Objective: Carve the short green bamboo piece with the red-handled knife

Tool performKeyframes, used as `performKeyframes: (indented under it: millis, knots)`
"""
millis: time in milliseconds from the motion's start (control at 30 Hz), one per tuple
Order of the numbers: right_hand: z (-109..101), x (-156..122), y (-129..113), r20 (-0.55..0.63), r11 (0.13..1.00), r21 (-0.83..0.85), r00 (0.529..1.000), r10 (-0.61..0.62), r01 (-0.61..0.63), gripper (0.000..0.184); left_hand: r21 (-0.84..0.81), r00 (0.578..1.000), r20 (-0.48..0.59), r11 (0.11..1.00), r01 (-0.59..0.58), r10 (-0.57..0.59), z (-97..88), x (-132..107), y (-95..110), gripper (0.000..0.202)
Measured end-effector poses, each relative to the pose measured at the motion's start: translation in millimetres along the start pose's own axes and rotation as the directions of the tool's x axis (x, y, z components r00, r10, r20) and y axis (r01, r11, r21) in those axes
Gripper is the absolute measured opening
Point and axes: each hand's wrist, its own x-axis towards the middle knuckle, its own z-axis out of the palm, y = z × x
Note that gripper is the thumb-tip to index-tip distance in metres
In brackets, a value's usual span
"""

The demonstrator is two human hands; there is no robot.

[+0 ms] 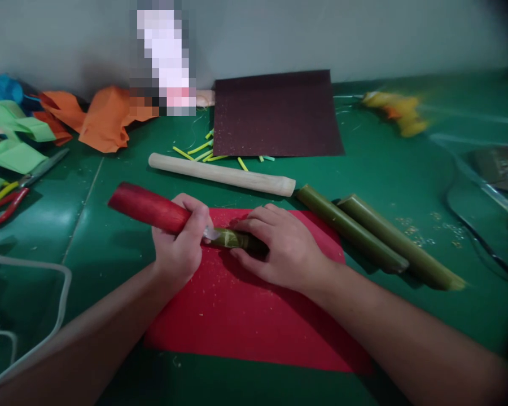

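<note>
My left hand (pixel 181 239) is closed around the red handle (pixel 146 207) of a knife, whose short blade (pixel 211 233) touches a small green bamboo piece (pixel 232 239). My right hand (pixel 279 245) lies over that bamboo piece, fingers curled and pressing it down on a red sheet (pixel 245 316). Fine shavings are scattered over the red sheet around both hands.
Two longer green bamboo tubes (pixel 372 237) and a pale wooden stick (pixel 222 175) lie on the green table behind the sheet. A dark sandpaper sheet (pixel 277 113) sits at the back. Coloured paper scraps (pixel 101 118), scissors and red-handled pliers (pixel 8 203) lie left; a white cable (pixel 46 327) runs at the lower left.
</note>
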Motion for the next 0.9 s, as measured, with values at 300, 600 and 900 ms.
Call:
performKeyframes:
  millis: [300, 600, 900]
  knots:
    - [1.0, 2.0, 1.2, -0.006, 0.998, -0.013, 0.998, -0.057, 0.057, 0.034, 0.226, 0.993, 0.042, 0.969, 0.102, -0.115, 4.1, 1.6, 5.7, 0.025]
    - [-0.5, 0.8, 2.2, 0.006, 0.998, 0.032, 0.999, -0.05, 0.05, 0.031, 0.25, 0.988, 0.075, 0.962, 0.112, -0.134, 6.6, 3.4, 5.1, 0.026]
    - [-1.2, 0.8, 1.8, 0.007, 0.994, 0.035, 0.995, -0.103, 0.103, 0.032, 0.341, 0.962, 0.272, 0.936, -0.083, -0.014, 4.4, 3.1, 10.3, 0.034]
